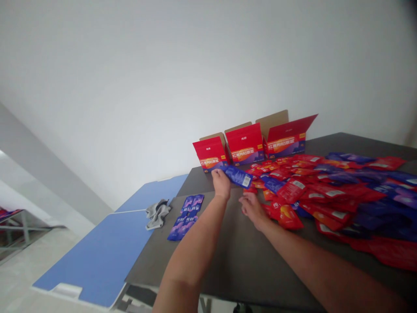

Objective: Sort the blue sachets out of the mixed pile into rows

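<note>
My left hand [221,183] pinches the end of a blue foil sachet [237,176] with a white barcode label, holding it just above the far part of the dark table [241,265]. My right hand [251,209] is a short way to the right, with its fingers slightly curled and nothing visible in them. Its fingertips reach toward a red sachet [287,216] at the near edge of a wide heap of red and blue sachets [339,195]. The heap's lower layers are hidden.
Left of my hands lie joined purple-blue sachets [185,217] and a crumpled grey cloth [157,214]. Three open red cardboard display boxes [245,143] stand along the far table edge by the wall. A blue tabletop [97,256] adjoins on the left.
</note>
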Motion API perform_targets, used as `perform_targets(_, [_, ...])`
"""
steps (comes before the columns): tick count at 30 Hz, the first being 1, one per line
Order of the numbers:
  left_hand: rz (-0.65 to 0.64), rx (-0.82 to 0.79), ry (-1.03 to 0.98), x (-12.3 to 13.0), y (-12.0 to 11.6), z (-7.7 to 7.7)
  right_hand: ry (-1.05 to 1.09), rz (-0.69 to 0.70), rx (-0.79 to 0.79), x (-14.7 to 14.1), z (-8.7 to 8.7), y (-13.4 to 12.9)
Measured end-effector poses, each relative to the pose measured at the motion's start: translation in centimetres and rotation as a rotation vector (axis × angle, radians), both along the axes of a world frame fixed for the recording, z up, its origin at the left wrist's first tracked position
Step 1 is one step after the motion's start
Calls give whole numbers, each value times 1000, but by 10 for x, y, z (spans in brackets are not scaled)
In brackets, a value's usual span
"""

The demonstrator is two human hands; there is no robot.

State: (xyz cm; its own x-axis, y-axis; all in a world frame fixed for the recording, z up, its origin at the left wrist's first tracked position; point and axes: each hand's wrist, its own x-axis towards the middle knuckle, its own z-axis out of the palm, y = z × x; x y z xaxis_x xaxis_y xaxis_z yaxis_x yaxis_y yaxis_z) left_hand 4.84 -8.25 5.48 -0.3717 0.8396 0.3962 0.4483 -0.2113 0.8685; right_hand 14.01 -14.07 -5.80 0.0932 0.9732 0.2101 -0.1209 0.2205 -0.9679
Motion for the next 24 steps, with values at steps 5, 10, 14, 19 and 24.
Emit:
perform_targets(5, [11,-32,17,-38,-19,-26,108,169,-9,-1,11,-12])
perform_targets(10, [-41,-128,-103,-42,-36,-59,-46,292,-25,-2,11,-19])
perform_targets(14, [-278,-159,-531,-30,-51,-72,-58,265,-14,-1,12,-18])
perform_targets(19, [-616,-287,-648,-12,-71,-79,-58,237,-9,0,11,-15])
perform_targets(24, [-571,-218,-692,-8,-76,-75,-108,262,-10,-1,8,-16])
